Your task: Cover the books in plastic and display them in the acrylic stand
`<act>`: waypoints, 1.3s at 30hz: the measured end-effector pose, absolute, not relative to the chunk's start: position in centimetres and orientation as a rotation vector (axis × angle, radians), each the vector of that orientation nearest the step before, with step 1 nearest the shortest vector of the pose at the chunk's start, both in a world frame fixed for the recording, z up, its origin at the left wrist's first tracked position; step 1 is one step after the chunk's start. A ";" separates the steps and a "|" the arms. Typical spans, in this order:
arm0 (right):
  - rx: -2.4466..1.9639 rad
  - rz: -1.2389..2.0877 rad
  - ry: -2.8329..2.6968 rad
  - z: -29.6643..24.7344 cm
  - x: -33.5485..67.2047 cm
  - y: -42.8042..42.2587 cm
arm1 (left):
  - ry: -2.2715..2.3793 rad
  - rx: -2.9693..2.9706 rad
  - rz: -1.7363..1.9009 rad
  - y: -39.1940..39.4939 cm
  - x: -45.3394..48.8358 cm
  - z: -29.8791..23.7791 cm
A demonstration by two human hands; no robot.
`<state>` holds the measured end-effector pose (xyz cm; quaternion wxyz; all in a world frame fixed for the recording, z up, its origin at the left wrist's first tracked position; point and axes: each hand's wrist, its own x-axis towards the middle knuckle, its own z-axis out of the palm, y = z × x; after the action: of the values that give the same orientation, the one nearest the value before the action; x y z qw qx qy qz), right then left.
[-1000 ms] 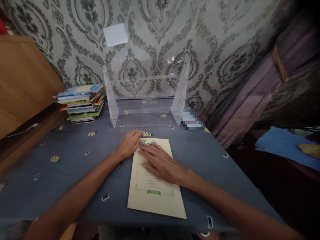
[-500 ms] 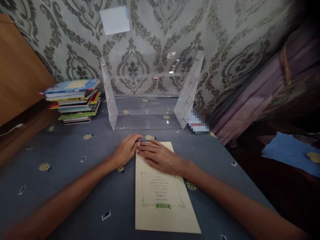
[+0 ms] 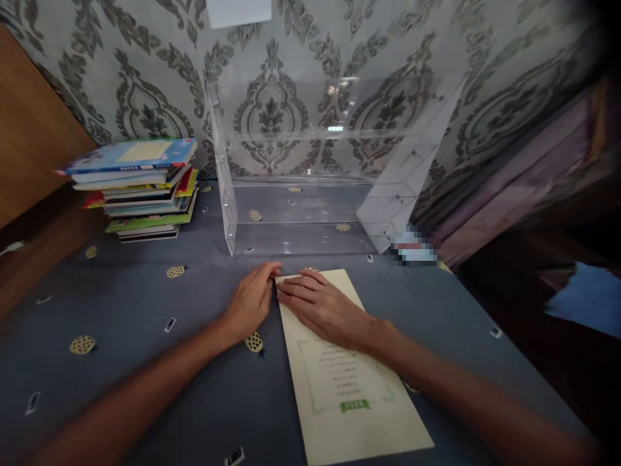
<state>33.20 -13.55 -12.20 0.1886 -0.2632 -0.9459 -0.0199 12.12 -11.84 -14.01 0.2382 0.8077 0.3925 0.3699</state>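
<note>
Cream booklet (image 3: 354, 388) lies inward of the right edge of the desk (image 3: 123, 307); right hand (image 3: 330, 310) flat on it, grip released; left hand (image 3: 250, 301) at its far-left corner, grip unclear.

Left hand (image 3: 251, 300) half-curled — right hand (image 3: 331, 310) lies palm down.

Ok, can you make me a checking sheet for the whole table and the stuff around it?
Surface: grey-blue cloth, pineapple prints
Things in use: pale book, lying flat
Clutter: book stack, far left; clear rack, far side; blurred-out item near its right end
Hands: left hand by the book's far left corner, contact unclear; right hand resting on the book
Cables: white bit at left edge, maybe a cable, too blurred
Surroundings: patterned wall, curtain
</note>
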 end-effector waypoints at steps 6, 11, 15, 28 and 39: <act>-0.869 0.003 -2.672 -11.8 32.6 -14.0 | 1.058 2.337 1.014 -12.1 12.2 -14.1; -0.969 0.084 -2.649 -11.4 33.0 -14.3 | 1.093 2.378 1.000 -12.2 12.3 -14.2; -1.033 0.120 -2.626 -11.2 33.1 -14.6 | 1.133 2.412 0.953 -12.4 12.4 -14.1; -1.170 0.184 -2.532 -11.8 37.8 -15.4 | 1.248 2.785 0.803 -13.7 12.7 -13.0; -1.189 0.236 -2.483 -12.2 40.6 -15.6 | 1.299 2.936 0.531 -16.0 14.1 -15.4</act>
<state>40.62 -15.64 -12.24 0.1881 -0.4228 -0.8825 0.0839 14.12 -15.98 -15.35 -0.0565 0.9008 0.3985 0.1629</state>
